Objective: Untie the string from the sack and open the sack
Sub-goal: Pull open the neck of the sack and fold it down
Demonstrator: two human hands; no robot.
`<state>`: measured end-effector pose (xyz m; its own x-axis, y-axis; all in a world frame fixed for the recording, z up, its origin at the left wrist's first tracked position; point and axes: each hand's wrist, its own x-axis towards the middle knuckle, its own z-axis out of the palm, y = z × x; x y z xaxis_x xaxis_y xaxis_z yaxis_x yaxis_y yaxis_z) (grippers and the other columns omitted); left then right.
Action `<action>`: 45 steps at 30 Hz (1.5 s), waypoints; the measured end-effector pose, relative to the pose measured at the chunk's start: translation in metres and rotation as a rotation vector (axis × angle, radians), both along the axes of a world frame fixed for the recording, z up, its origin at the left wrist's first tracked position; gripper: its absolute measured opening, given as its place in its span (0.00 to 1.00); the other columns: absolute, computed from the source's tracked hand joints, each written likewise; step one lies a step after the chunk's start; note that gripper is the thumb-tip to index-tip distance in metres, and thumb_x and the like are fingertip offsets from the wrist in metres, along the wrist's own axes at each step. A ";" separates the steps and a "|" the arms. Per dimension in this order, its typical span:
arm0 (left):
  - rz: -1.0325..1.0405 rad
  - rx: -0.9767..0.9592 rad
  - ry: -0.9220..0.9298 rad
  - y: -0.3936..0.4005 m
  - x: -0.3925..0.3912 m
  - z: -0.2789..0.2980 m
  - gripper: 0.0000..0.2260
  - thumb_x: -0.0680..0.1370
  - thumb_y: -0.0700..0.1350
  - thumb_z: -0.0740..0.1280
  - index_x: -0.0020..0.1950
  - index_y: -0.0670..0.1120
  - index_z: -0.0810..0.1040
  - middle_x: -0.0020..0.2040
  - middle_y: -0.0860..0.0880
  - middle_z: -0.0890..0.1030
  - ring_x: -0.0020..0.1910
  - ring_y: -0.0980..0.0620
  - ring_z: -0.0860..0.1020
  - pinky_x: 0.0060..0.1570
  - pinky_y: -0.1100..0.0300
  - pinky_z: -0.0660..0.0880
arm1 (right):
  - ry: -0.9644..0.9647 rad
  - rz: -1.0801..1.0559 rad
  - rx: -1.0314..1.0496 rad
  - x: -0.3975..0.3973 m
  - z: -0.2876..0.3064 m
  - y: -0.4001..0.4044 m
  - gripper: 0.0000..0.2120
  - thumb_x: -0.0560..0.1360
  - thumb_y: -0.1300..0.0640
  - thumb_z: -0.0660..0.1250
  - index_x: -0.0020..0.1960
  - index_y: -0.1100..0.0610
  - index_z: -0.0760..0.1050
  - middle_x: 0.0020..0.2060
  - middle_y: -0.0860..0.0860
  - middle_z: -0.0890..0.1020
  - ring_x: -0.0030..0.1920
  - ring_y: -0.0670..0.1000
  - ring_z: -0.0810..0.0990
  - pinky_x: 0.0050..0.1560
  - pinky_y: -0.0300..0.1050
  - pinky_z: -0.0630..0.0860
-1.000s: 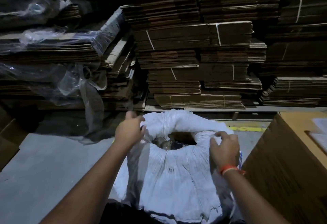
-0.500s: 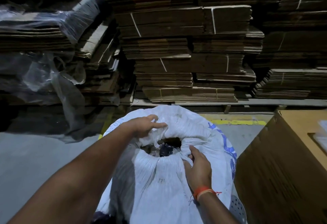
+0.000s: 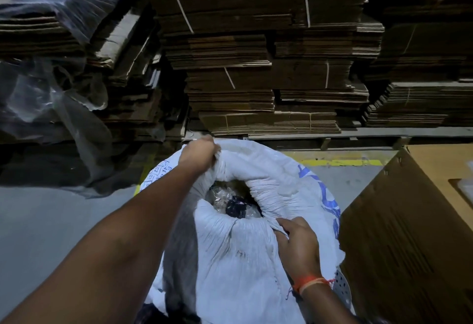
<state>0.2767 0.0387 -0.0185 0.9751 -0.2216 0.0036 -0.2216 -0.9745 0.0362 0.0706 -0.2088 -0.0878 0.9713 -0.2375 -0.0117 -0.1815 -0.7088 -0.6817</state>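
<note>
Head view, items listed from nearest to farthest:

Right hand (image 3: 298, 243): wrist carried an orange thread band (image 3: 311, 284); fingers curled and pinched a fold of cloth at the near right lip of the sack's mouth.

White woven sack (image 3: 230, 259): stood upright on the grey floor (image 3: 51, 234) between the two forearms, blue print on its right and left flanks. Mouth partly open, rim bunched into thick gathered rolls; no string could be made out on it. Inside the opening lay crumpled clear plastic (image 3: 220, 197) and a dark bundle (image 3: 235, 207), contents otherwise unclear.

Left hand (image 3: 198, 151): arm stretched across the sack's left side; fingers closed round a gathered bunch of cloth at the far left rim.

Brown cardboard box (image 3: 409, 234): stood just beside the sack on the right.

Yellow floor line (image 3: 340, 162): ran behind the sack.

Stacks of flattened cardboard (image 3: 268, 67): bundled with white straps, filled the back wall on a low platform.

Clear plastic sheeting (image 3: 51, 98): draped over the left-hand stacks, hanging to the floor
</note>
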 end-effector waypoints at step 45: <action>0.406 -0.352 0.165 0.027 -0.202 0.000 0.40 0.73 0.73 0.61 0.81 0.60 0.54 0.54 0.47 0.86 0.60 0.41 0.82 0.53 0.50 0.79 | 0.050 0.618 -0.392 0.103 0.048 -0.007 0.33 0.78 0.53 0.71 0.78 0.37 0.63 0.80 0.54 0.60 0.76 0.60 0.67 0.72 0.52 0.70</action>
